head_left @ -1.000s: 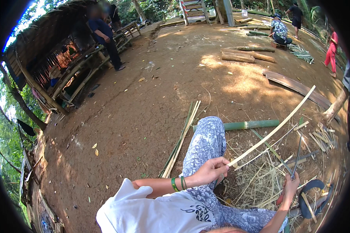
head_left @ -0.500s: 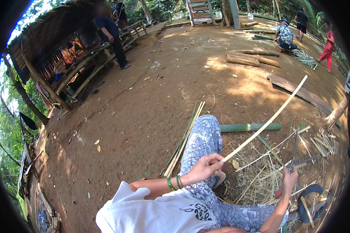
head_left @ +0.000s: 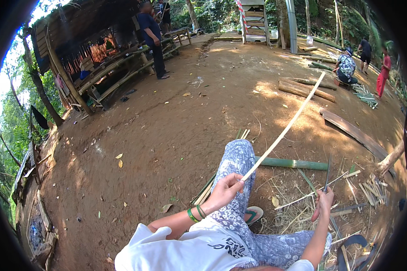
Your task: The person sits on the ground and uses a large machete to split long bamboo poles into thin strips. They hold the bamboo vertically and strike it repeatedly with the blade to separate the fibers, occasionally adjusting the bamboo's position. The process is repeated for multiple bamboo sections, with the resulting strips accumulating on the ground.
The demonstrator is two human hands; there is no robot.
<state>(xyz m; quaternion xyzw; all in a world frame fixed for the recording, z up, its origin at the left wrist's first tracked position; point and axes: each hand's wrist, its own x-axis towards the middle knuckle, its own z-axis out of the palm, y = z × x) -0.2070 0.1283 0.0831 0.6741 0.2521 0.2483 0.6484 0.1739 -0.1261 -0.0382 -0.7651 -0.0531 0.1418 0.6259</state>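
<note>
- The left hand [head_left: 229, 186] is closed in a pinch, with the thumb and fingers holding one end of a long, pale strip [head_left: 285, 131].
- The strip is thin and almost straight, with a very small bend.
- It is in front of the person, past the left knee, held at its near end only.
- Its long way runs slanting: the near end is down by the left hand, and the far end points up and to the right, away from the person.
- In the view, the far tip shows in front of some brown logs [head_left: 306, 90].
- The strip passes in front of the left end of a fat green bamboo pole [head_left: 298, 164], which lies sideways.
- The right hand [head_left: 324, 198] is curled shut around a knife [head_left: 327, 174].
- The knife's dark blade points up and away from the person, and its reddish handle sticks out below the hand.
- The blade and the strip are well apart.
- More thin strips [head_left: 205, 192] lie beside the left leg, slanting up to the right too, partly hidden by the leg.
- Curly shavings [head_left: 278, 222] and short sticks [head_left: 371, 193] lie on the ground to the right.
</note>
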